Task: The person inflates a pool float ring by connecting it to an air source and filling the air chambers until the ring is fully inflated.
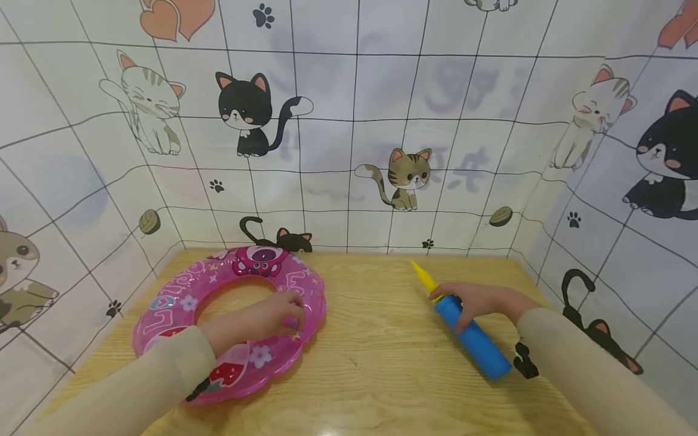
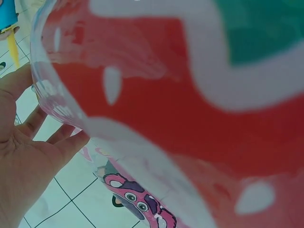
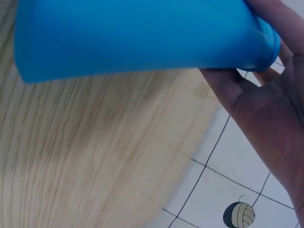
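Observation:
A pink inflatable swim ring [image 1: 313,293], printed with strawberries, flowers and a cartoon bear, lies on the left of the wooden table. Reaching across its hole, my left hand [image 1: 272,316] pinches the ring's right side; the fingertips are partly hidden in the head view. In the left wrist view, thumb and fingers sit at the edge of the clear, strawberry-printed plastic. On the right, a blue hand pump [image 1: 474,342] slants with its yellow nozzle [image 1: 423,276] pointing away and leftward. My right hand [image 1: 477,301] grips its body near the nozzle end.
The light wooden table [image 1: 371,339] meets a white grid-lined cloth backdrop [image 1: 327,181] with printed cats at the back and both sides. A stretch of bare wood separates the ring from the pump.

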### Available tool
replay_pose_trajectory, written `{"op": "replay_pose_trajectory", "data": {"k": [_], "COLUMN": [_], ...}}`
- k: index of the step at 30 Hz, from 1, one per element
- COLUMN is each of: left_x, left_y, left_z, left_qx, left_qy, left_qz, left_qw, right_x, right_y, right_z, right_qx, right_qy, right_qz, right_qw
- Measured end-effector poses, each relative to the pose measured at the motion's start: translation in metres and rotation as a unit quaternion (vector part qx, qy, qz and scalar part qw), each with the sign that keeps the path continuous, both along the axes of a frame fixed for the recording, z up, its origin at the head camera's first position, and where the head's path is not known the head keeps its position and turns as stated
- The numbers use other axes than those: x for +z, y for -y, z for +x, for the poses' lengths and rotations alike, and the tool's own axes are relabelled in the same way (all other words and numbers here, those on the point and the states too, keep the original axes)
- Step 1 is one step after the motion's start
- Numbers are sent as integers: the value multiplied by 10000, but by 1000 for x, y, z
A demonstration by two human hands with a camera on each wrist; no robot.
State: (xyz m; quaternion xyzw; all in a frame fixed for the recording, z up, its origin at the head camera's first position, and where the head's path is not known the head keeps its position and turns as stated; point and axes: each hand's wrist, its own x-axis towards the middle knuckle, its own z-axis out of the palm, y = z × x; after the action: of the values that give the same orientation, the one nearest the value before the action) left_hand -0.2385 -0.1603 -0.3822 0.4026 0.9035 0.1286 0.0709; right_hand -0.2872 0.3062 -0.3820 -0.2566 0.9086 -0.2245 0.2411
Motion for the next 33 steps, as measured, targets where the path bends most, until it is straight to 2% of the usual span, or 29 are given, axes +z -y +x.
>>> {"op": "replay_pose_trajectory", "data": {"k": [4,11,14,18,24,27,33], "left_x": [0,0,-1,-1,3,4,4], "left_y": [1,1,1,2,1,1,4], "left_z": [0,-1,-1,0,1,2,4], "left_qx": [85,168,222,240,202,272,391], "left_qy": [33,70,65,31,22,102,238], "left_qz": [-15,-61,-93,-84,-82,-96,-7], "left_qw": [10000,9998,9997,9997,9998,9995,9989], "right_x": [-1,-10,-14,-15,-16,-14,-7], "right_y": [-8,-24,-30,-35,-42,-44,-51], "right_z": [-1,-4,-5,-4,1,3,0], "right_qx": [-26,-581,-609,-650,-928,-925,-660], "right_qy": [166,568,671,754,771,736,553], "right_qz": [123,-18,-172,-367,-506,-499,-591], "right_qw": [9998,9967,9957,9944,9914,9917,9945]}}
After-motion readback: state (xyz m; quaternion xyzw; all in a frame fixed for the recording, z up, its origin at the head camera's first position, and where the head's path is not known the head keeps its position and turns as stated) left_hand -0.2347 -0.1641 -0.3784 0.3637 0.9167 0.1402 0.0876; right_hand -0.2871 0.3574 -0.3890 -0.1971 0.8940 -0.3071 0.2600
